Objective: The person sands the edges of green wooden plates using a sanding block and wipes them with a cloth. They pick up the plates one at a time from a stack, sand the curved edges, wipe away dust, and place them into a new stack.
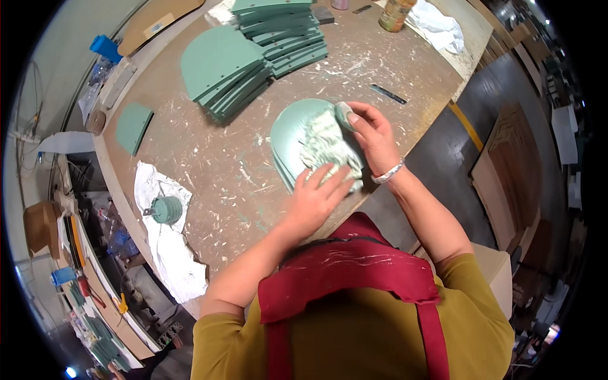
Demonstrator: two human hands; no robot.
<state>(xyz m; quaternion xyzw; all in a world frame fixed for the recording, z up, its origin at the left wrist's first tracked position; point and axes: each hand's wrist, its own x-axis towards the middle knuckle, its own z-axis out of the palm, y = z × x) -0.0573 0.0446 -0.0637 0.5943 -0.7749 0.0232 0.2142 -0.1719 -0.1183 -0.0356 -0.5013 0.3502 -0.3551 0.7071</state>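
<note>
A rounded pale green panel (287, 134), glossy on top, lies on the table in front of me with at least one more under it. A crumpled white cloth (324, 140) stained with green covers its right half. My left hand (322, 195) rests on the near end of this cloth, fingers spread and laid flat. At the panel's right edge my right hand (373, 134) is closed, thumb and fingers pinched on a small green-stained pad (344, 116) whose exact kind I cannot make out. A bracelet circles that wrist.
Stacks of green panels (218, 60) stand at the back of the worn table (209, 142). One small green piece (134, 128) lies left. Nearer, a green-smeared tin (166, 209) sits on a white cloth (171, 266). A dark flat strip (388, 94) and a jar (397, 14) lie back right.
</note>
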